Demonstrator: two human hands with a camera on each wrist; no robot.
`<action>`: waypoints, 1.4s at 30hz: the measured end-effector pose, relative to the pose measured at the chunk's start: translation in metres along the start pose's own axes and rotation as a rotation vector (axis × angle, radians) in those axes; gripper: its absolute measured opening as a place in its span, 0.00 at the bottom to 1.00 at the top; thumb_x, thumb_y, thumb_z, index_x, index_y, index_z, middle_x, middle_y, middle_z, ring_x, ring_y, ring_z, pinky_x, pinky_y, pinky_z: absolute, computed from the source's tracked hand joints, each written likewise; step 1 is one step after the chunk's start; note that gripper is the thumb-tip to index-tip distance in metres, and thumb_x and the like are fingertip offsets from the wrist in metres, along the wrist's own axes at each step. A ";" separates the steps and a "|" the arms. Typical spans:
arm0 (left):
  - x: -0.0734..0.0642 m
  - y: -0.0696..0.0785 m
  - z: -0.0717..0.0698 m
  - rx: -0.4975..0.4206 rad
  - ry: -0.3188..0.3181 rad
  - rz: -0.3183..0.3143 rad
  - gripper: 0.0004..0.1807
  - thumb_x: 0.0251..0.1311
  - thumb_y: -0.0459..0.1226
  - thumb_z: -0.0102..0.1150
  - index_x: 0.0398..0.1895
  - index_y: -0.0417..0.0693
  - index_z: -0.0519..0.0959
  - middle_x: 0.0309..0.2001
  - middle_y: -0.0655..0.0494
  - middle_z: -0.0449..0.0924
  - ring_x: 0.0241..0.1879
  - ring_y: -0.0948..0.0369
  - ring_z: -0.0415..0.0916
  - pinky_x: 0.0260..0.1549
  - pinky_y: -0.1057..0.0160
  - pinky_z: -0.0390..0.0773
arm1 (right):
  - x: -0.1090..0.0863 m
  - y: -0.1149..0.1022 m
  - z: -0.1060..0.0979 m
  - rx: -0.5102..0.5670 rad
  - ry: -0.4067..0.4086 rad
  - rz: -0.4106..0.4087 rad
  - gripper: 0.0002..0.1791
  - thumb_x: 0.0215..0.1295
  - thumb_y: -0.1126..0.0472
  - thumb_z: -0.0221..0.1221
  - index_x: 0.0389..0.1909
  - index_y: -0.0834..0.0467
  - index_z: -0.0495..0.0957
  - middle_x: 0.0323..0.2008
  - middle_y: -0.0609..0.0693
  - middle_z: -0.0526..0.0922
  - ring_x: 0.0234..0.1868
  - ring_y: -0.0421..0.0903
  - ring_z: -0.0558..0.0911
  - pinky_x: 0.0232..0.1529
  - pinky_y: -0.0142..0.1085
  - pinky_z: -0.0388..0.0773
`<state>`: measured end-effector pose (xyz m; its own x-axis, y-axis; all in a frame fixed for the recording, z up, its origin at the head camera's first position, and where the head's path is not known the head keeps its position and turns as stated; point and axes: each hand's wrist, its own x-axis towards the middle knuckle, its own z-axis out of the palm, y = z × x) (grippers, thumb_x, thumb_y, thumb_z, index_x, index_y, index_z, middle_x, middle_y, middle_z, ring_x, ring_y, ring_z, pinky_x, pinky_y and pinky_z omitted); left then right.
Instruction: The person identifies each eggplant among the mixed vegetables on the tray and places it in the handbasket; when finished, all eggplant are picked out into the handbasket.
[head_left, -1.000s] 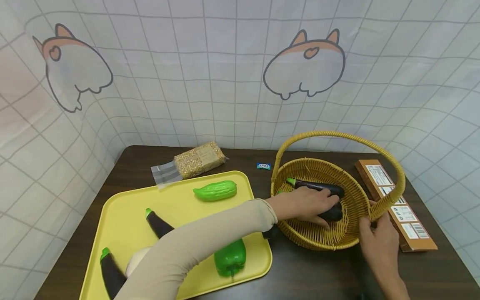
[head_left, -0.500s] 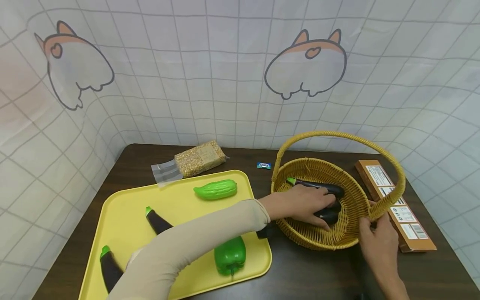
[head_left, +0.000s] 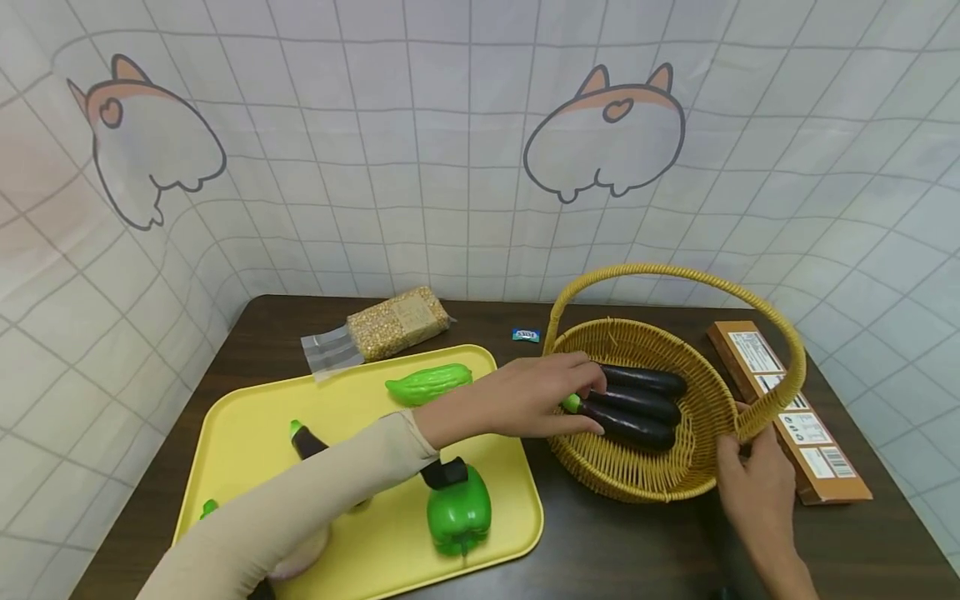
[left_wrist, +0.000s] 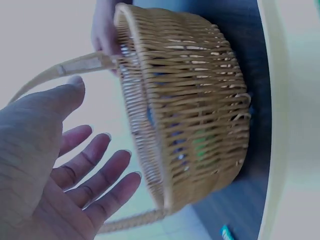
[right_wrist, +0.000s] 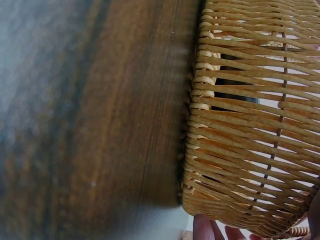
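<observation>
A wicker basket (head_left: 678, 479) with an arched handle stands on the right of the table, holding three dark eggplants (head_left: 633, 429) side by side. My left hand (head_left: 536, 396) is over the basket's left rim, beside the eggplants' green stem ends. In the left wrist view that hand (left_wrist: 75, 165) has its fingers spread, with nothing in its palm. My right hand (head_left: 761, 479) grips the basket's right rim at the foot of the handle. The right wrist view shows fingers (right_wrist: 202, 227) of it under the woven wall (right_wrist: 250, 135).
A yellow tray (head_left: 240, 425) on the left bears a green bitter melon (head_left: 429, 384), a green bell pepper (head_left: 459, 512) and more eggplants, partly behind my sleeve. Behind it lies a bag of yellow kernels (head_left: 397, 323). A small blue packet (head_left: 526, 335) and an orange box (head_left: 787, 408) flank the basket.
My left hand has let go of the eggplant in the basket and drawn back to the left. Three eggplants now show there. The right hand has kept its grip on the rim.
</observation>
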<state>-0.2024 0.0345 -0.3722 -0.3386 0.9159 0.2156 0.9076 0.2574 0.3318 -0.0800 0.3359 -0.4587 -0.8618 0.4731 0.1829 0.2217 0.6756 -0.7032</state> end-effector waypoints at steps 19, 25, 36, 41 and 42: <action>-0.130 -0.026 -0.056 -0.100 0.153 -0.199 0.14 0.74 0.46 0.67 0.55 0.53 0.80 0.49 0.66 0.76 0.44 0.68 0.75 0.44 0.60 0.80 | 0.002 -0.003 -0.002 0.013 0.016 0.021 0.27 0.79 0.61 0.46 0.76 0.62 0.67 0.52 0.69 0.81 0.35 0.57 0.80 0.23 0.37 0.69; -0.186 -0.040 -0.046 -0.074 0.155 -0.298 0.15 0.72 0.47 0.69 0.55 0.55 0.80 0.49 0.68 0.78 0.46 0.64 0.78 0.46 0.56 0.81 | 0.000 -0.004 -0.001 0.011 -0.013 0.043 0.28 0.79 0.60 0.46 0.76 0.61 0.67 0.53 0.69 0.81 0.41 0.60 0.81 0.25 0.38 0.70; -0.245 -0.050 -0.047 -0.111 -0.009 -0.468 0.29 0.61 0.59 0.75 0.57 0.54 0.82 0.50 0.62 0.79 0.48 0.58 0.79 0.47 0.54 0.79 | -0.001 0.000 0.000 -0.006 0.002 0.045 0.28 0.78 0.60 0.46 0.76 0.60 0.68 0.53 0.69 0.81 0.41 0.59 0.80 0.27 0.38 0.69; -0.260 -0.050 -0.043 -0.125 -0.048 -0.482 0.35 0.56 0.65 0.74 0.57 0.53 0.82 0.50 0.61 0.78 0.48 0.57 0.78 0.47 0.53 0.78 | -0.001 0.000 0.001 0.001 -0.007 0.051 0.28 0.78 0.60 0.46 0.76 0.60 0.67 0.55 0.70 0.81 0.44 0.62 0.81 0.27 0.39 0.71; -0.263 -0.050 -0.042 -0.129 -0.053 -0.479 0.35 0.55 0.66 0.74 0.57 0.53 0.83 0.50 0.62 0.78 0.48 0.57 0.78 0.47 0.54 0.78 | -0.001 -0.001 0.001 0.001 -0.006 0.049 0.28 0.78 0.60 0.46 0.76 0.60 0.67 0.55 0.70 0.81 0.44 0.62 0.81 0.29 0.40 0.71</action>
<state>-0.1694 -0.2320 -0.4069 -0.6938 0.7193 -0.0351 0.6136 0.6159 0.4941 -0.0800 0.3346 -0.4591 -0.8528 0.5020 0.1439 0.2632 0.6512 -0.7118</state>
